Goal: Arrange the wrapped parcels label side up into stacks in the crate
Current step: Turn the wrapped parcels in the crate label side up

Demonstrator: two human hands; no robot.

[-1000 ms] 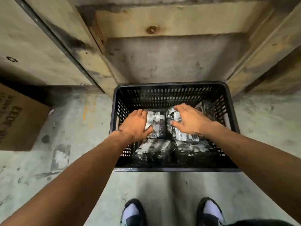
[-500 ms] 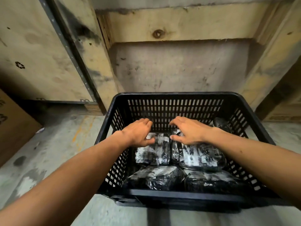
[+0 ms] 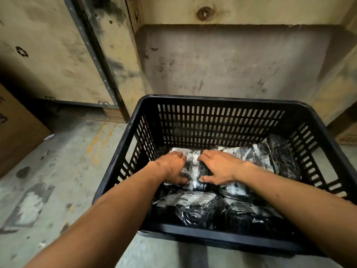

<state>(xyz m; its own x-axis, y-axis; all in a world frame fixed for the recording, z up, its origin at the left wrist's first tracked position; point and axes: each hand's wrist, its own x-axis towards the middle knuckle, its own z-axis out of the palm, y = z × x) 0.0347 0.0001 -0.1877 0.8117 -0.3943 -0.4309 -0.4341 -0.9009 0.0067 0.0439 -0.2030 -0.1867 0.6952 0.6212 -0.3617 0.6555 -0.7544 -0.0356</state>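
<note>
A black slatted plastic crate [image 3: 220,100] stands on the concrete floor and holds several parcels in shiny black wrap with white labels. Both hands are inside it on the back-left parcel [image 3: 193,172]. My left hand [image 3: 172,167] grips its left side, fingers curled over the far edge. My right hand [image 3: 218,166] presses on its right side, thumb on the near edge. A second parcel [image 3: 251,155] lies behind my right wrist, one [image 3: 283,155] leans at the right wall, and two [image 3: 185,206] [image 3: 251,213] lie in the front row.
Stained wooden panels [image 3: 231,60] rise right behind the crate. A cardboard box [image 3: 17,132] sits on the floor at the far left. Bare concrete floor [image 3: 63,167] spreads to the left of the crate.
The view has tilted up and closer to the crate. Both hands have come together onto the back-left parcel; the right hand shifted left off the right parcel.
</note>
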